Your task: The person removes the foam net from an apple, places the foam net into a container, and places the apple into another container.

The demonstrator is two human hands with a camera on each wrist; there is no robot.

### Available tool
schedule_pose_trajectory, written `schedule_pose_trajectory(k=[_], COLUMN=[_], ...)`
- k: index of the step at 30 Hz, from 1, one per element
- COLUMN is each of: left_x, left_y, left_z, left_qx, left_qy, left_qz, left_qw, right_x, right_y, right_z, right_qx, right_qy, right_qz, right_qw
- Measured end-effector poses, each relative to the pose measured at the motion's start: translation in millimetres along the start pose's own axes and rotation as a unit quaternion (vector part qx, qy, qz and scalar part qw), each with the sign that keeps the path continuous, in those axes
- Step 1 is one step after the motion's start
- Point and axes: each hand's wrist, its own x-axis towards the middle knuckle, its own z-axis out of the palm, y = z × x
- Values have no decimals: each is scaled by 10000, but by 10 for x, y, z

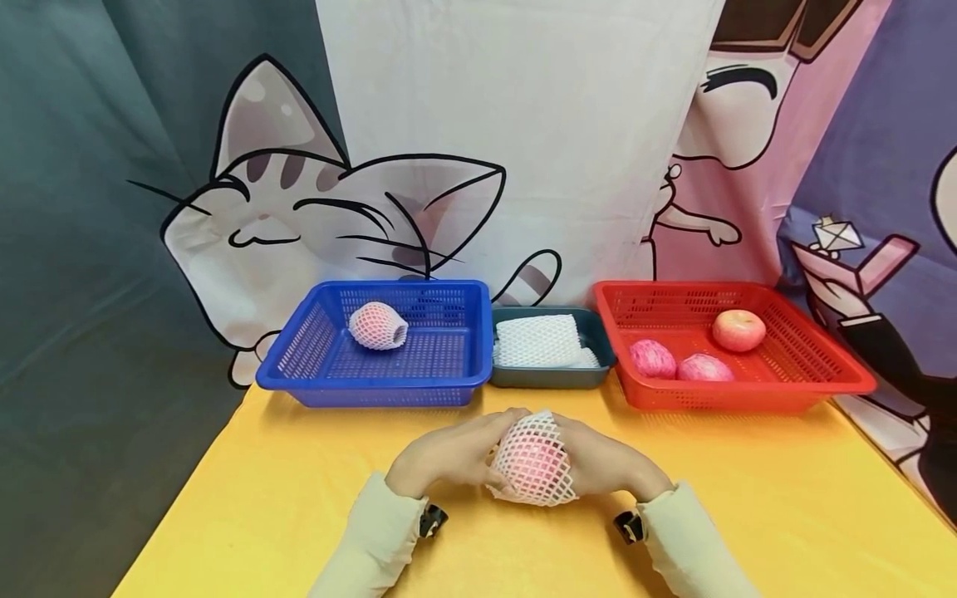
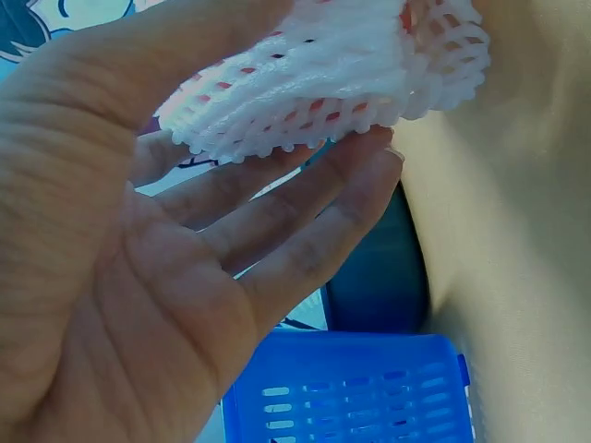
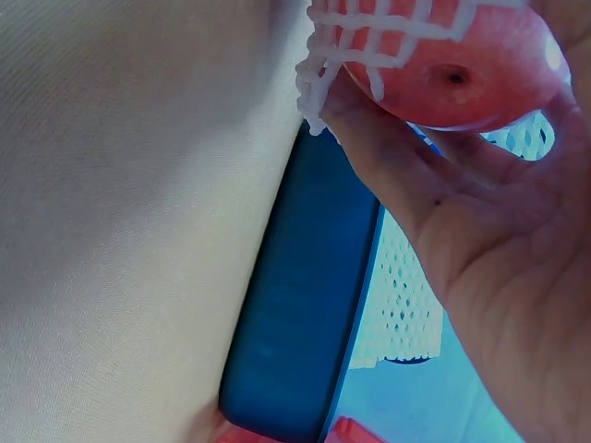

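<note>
One red fruit [image 3: 489, 69], part-sleeved in foam net [image 2: 305, 83], sits between your left hand [image 1: 458, 453] and right hand [image 1: 602, 458], both curled round it, bare end facing the right palm.

Left sleeve [image 1: 374, 527] and right sleeve [image 1: 691, 536] are a matching pair, kind of a pale, washed-out mint, plain fabric with a few soft wrinkles, long enough to reach the wrists. Left hand [image 1: 452, 453] and right hand [image 1: 601, 458] are bare, and up close the left palm [image 2: 157, 305] has clear crease lines. Oh, and there's a left-wrist gadget [image 1: 433, 521] and right-wrist gadget [image 1: 630, 526], both small and black.
</note>
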Motion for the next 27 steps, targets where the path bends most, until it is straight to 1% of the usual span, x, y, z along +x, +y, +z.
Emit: schedule_pose_trajectory(k=[6,10,15,18,24,25,27], left_x=[-17,-18,25,44,38,41,51], left_y=[-16,-26,-44,-43,-9,-7,-7], left_z=[-12,0,60,102,128,128,127], left_qx=[-89,-63,-256,-276,200,285,436], left_qy=[-1,9,-6,-73,-126,-124,-63], left_qz=[-34,22,147,122,-306,-346,-318], left_qw=[10000,10000,9996,9995,9993,9989,9985], right_x=[8,11,11,3,-13,-14,-20], right_y=[-15,-25,-23,-14,14,25,50], right_z=[6,13,17,30,56,60,64], right_qx=[140,94,11,-39,25,40,27], right_qy=[-49,-54,-37,-65,-26,-13,26], right_qz=[150,109,61,102,204,187,93], right_qw=[9998,9999,10000,9999,9998,9998,9999])
